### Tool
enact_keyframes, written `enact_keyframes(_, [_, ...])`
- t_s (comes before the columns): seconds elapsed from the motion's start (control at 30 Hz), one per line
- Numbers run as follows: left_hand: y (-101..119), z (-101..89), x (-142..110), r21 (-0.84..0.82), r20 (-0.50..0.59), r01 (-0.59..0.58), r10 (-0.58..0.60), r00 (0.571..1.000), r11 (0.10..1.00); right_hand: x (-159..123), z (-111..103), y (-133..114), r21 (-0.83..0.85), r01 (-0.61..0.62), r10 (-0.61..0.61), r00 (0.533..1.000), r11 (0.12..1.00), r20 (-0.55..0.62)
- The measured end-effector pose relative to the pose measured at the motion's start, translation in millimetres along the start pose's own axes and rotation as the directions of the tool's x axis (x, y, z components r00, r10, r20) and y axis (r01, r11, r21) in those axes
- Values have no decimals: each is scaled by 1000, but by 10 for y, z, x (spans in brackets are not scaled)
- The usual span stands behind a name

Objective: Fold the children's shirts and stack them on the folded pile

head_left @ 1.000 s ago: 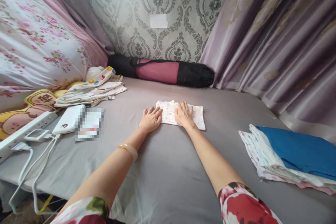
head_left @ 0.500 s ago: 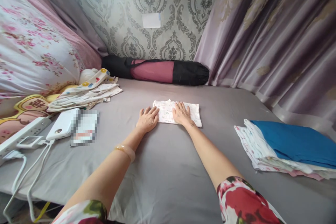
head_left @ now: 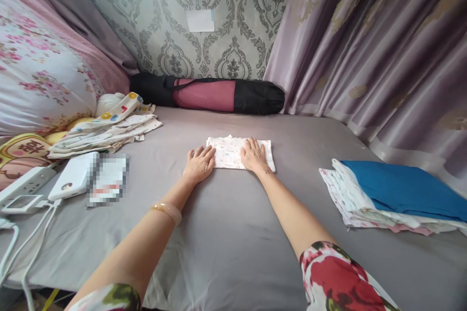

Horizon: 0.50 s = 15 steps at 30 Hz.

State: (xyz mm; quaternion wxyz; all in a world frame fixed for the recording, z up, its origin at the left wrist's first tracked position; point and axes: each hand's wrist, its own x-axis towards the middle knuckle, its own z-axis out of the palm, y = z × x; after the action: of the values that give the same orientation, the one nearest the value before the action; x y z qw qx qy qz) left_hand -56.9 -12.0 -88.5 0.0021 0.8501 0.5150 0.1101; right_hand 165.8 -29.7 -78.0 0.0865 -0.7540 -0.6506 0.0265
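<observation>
A small folded white cloth with a faint print (head_left: 229, 152) lies flat on the grey bed sheet (head_left: 233, 233) in the middle of the view. My left hand (head_left: 198, 164) rests palm down at the cloth's left edge, fingers stretched out and touching it. My right hand (head_left: 253, 156) lies flat on the cloth's right half, fingers spread. Neither hand grips anything. A pale bangle (head_left: 168, 211) sits on my left wrist.
A stack of folded cloths topped by a blue one (head_left: 397, 192) lies at the right. Unfolded printed cloths (head_left: 109, 129) are heaped at the left by floral pillows (head_left: 40, 77). A white power bank (head_left: 73, 176), power strip (head_left: 24, 182) and cables lie near the left. A rolled mat in a black bag (head_left: 207, 95) lines the wall.
The view has drifted so everything sits a little further left and lower. Both hands stay flat on the cloth, the left one slightly nearer the cloth's edge.
</observation>
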Motion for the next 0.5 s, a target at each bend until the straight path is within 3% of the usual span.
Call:
enact_keyframes(0.23, [8,-19,0,-6,15,3,-3,1000,1000,-19,-116,85,27,14,-16,996,1000,87])
enact_keyframes(0.5, [7,-4,-1,-4,0,2,-2,1000,1000,-68,-56,225,-1,1,-1,1000,1000,8])
